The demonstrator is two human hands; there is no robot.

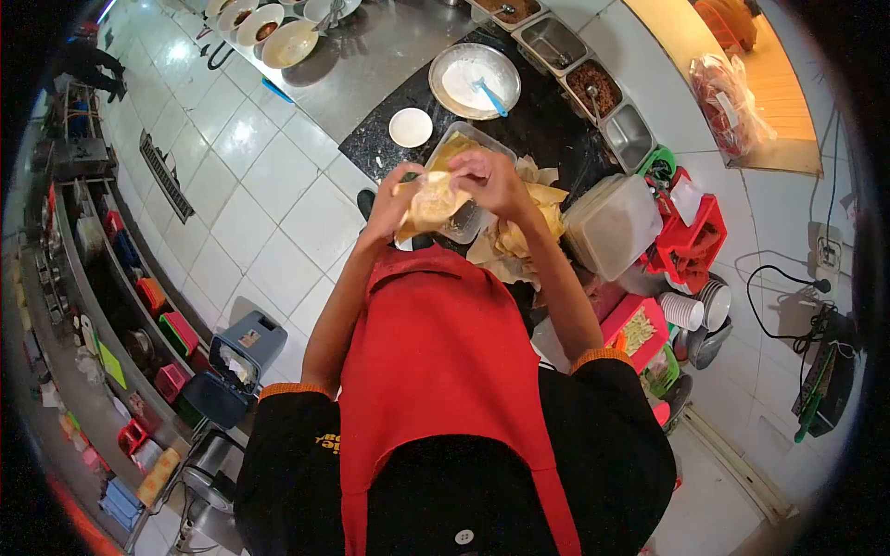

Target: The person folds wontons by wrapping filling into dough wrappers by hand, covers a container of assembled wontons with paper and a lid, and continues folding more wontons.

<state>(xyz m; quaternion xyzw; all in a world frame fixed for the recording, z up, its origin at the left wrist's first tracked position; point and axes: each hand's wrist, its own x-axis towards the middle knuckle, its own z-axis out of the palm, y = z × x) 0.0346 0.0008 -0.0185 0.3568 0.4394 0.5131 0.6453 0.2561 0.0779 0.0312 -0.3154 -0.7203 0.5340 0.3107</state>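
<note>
Both hands hold a crumpled, pale yellow thin sheet up in front of the red apron; I cannot tell whether it is dough skin or a wrapper. The fingers of my left hand pinch its left side. At its upper right, my right hand has its fingers bent onto the edge. Underneath is a clear plastic container, partly hidden by the hands, with something yellowish in it. Beside my right forearm, more yellow sheets lie on crumpled brown paper.
A round metal bowl of white stuff with a blue-handled utensil and a small white bowl stand on the black counter. Metal trays line its right edge. Stacked plastic boxes and red baskets sit right. A bin stands on the floor.
</note>
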